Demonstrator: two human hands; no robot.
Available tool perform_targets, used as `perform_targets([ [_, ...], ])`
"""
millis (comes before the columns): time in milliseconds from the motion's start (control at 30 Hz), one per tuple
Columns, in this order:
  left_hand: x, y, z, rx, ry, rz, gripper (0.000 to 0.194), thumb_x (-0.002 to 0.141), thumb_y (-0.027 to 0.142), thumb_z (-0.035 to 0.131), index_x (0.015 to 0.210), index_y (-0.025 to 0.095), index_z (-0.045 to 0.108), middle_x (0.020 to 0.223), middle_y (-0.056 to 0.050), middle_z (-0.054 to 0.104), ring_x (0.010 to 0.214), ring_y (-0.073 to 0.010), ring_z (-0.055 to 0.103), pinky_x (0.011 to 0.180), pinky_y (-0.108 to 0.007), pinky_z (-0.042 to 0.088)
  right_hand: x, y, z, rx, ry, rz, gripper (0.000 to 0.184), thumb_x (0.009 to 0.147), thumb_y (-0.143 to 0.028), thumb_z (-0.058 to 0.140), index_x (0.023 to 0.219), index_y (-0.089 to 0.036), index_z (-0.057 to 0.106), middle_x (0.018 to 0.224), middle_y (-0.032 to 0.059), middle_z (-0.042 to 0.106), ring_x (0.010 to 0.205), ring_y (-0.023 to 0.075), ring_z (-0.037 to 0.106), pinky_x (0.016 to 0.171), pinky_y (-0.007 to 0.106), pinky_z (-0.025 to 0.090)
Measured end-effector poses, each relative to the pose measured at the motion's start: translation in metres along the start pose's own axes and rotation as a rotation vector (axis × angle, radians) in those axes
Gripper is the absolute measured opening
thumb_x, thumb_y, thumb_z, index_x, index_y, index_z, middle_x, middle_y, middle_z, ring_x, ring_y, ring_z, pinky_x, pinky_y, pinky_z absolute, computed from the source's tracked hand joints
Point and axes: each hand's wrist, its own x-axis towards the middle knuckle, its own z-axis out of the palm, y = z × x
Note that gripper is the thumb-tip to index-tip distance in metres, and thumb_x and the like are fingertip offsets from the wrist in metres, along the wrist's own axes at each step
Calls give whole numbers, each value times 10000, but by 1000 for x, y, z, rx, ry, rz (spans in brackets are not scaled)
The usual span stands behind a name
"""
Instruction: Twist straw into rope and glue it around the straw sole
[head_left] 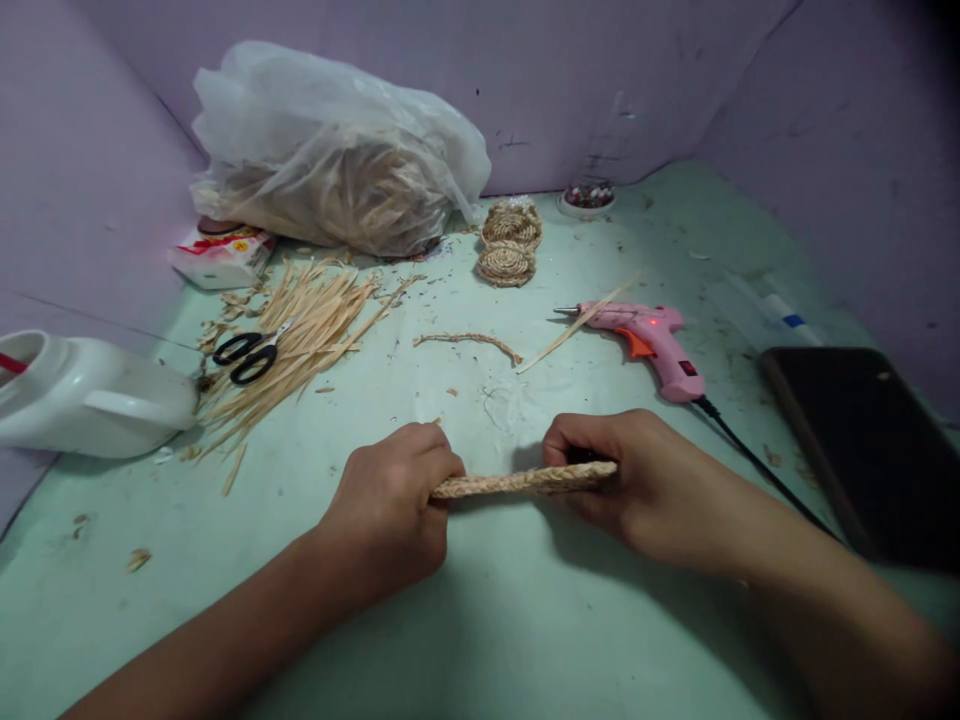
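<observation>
Between my two hands stretches a braided straw piece point(517, 482), seen along its narrow edge, so its full shape is hidden. My left hand point(397, 490) is closed around its left end. At the other end, my right hand point(626, 480) grips it, thumb and fingers on opposite sides. Just beyond the hands lies a short loose braid point(472, 340). A pink glue gun point(649, 335) with a lit red light rests on its side past my right hand, a straw strip point(574, 325) lying across its nozzle end.
Black-handled scissors point(251, 357) lie on a straw bundle point(319, 315). Farther back are a plastic bag point(337, 150) of fibre, coiled straw discs point(508, 262) and a dish of beads point(589, 200). A white jug point(97, 395) lies left; a dark phone point(862, 440) and the glue-gun cord point(757, 460) are right.
</observation>
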Motion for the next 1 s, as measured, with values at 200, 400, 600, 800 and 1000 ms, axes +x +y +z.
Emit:
perform_targets([
  [200,2,-1,-6,37,-63,4,292,558,16,430,686,196,620,715,-10,575,701,-155,517,598,-257,396,1,-1,3,37,-19,27,141,639,-75,524,659,-202,466,539,-71,435,498,82,339,429,191,267],
  [400,4,0,-13,69,-144,-45,293,564,31,429,693,207,625,726,-3,575,699,-154,523,613,-258,396,2,-2,6,90,-2,24,146,625,-62,518,653,-196,467,538,-66,445,490,78,345,424,187,265],
  [600,4,2,-19,156,-214,-76,279,601,57,420,709,215,623,728,-2,568,687,-153,536,611,-260,380,5,-2,10,115,22,21,153,614,-52,514,666,-193,485,532,-62,469,480,78,368,424,190,271],
  [800,3,-1,-27,217,-268,-88,249,626,85,422,689,220,622,716,0,571,658,-151,541,584,-250,362,10,-3,18,103,59,3,132,635,-71,530,685,-190,504,543,-56,492,486,80,397,437,192,290],
  [1000,0,-13,-44,72,-317,-183,121,691,177,487,597,198,560,607,16,545,551,-130,478,512,-223,334,15,-10,31,195,110,-26,204,684,-115,561,861,-212,529,635,-44,563,530,96,470,485,206,359],
])
